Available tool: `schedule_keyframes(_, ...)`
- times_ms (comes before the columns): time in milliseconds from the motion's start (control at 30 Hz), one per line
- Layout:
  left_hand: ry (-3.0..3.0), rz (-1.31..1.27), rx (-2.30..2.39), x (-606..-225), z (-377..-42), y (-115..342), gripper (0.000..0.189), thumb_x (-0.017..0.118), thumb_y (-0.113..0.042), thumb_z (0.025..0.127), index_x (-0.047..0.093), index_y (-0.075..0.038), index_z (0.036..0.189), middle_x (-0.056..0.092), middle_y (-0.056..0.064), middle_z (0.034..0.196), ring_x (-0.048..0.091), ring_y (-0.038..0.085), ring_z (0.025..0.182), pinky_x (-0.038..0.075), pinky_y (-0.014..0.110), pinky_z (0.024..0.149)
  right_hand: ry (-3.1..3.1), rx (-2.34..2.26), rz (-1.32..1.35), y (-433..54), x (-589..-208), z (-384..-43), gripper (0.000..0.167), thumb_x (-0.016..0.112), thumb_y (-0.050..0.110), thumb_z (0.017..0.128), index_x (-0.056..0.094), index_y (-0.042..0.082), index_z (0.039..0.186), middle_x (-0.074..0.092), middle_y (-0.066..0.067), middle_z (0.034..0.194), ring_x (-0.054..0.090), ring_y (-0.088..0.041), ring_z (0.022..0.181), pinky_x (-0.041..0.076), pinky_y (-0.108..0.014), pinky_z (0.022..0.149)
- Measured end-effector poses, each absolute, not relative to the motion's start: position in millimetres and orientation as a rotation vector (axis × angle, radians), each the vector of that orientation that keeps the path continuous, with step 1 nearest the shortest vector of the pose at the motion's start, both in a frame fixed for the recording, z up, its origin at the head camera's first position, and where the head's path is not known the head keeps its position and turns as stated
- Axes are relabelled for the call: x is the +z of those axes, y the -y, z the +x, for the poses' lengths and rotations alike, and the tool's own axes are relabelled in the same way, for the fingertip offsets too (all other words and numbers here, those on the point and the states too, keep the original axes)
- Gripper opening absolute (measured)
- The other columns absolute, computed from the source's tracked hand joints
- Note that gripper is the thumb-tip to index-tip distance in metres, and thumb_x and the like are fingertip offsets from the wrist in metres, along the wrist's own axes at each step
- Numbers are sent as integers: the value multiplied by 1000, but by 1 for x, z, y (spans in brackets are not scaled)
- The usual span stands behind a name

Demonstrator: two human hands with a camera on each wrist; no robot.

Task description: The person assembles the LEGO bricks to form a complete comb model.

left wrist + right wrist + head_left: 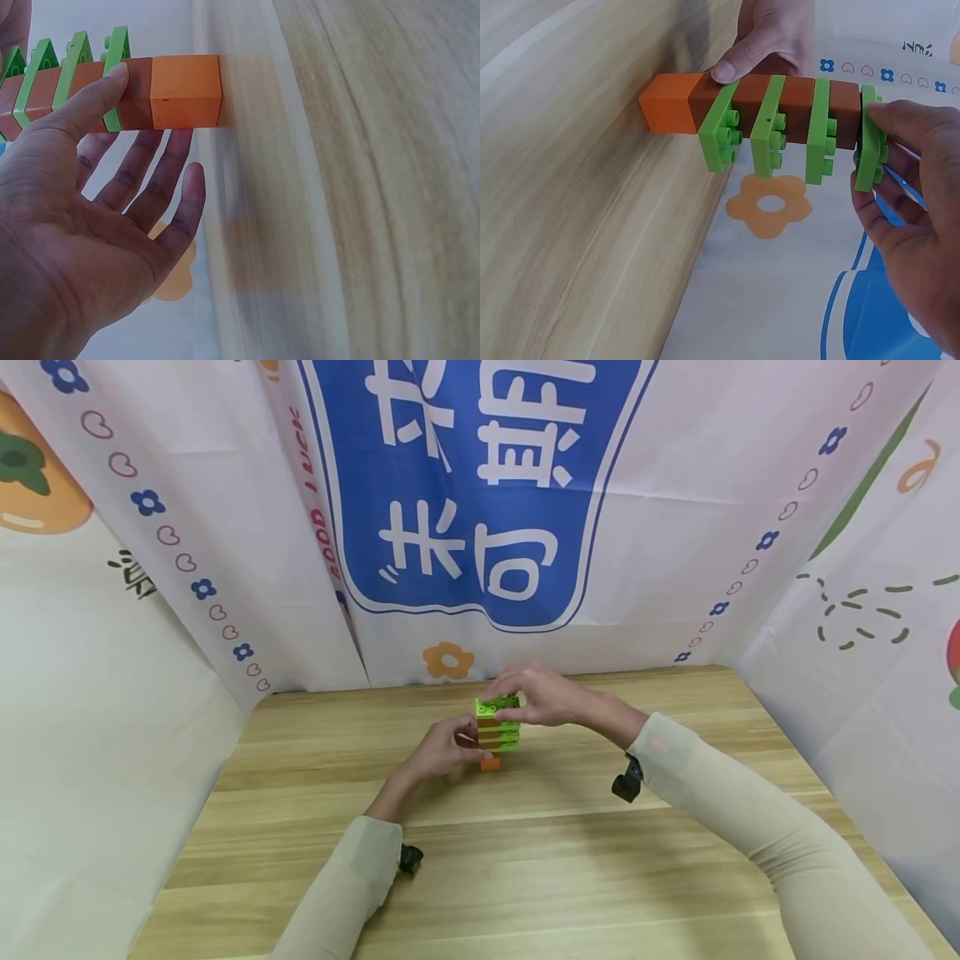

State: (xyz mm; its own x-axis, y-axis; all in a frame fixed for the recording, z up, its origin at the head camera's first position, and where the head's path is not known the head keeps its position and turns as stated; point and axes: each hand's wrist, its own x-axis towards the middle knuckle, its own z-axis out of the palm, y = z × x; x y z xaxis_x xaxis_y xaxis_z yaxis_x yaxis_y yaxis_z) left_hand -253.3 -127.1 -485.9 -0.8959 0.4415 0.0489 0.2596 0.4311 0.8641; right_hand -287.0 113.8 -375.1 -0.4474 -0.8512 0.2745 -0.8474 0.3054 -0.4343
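Note:
A tower of toy building bricks (487, 735) stands upright on the wooden table. Its bottom is an orange brick (667, 105), with brown bricks (797, 112) and wider green plates (817, 135) alternating above it. My left hand (441, 750) holds the tower low down, thumb on the lowest green plate and brown brick, fingers behind. At the top, my right hand (551, 695) pinches the uppermost green plate (869, 146) between thumb and fingers. A thin dark gap shows between that plate and the brown brick under it. Studs on the green plates stick out past the brown column.
The wooden table (480, 877) runs to a white printed cloth (637, 568) hung close behind the tower. More printed cloth hangs along the left and right sides. Each wrist carries a small black camera (627, 781).

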Motion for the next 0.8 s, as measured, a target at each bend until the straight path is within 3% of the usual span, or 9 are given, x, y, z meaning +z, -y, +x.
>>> schedule_keyframes(800,-2514,607,1434,-485,-254,127,19,84,-11,92,68,-7,102,74,8,111,71,23,103,61,40,96,-2573,-828,-1605,-114,-379,-285,31,78,14,97,77,8,127,78,-6,122,72,-21,113,58,-37,100)
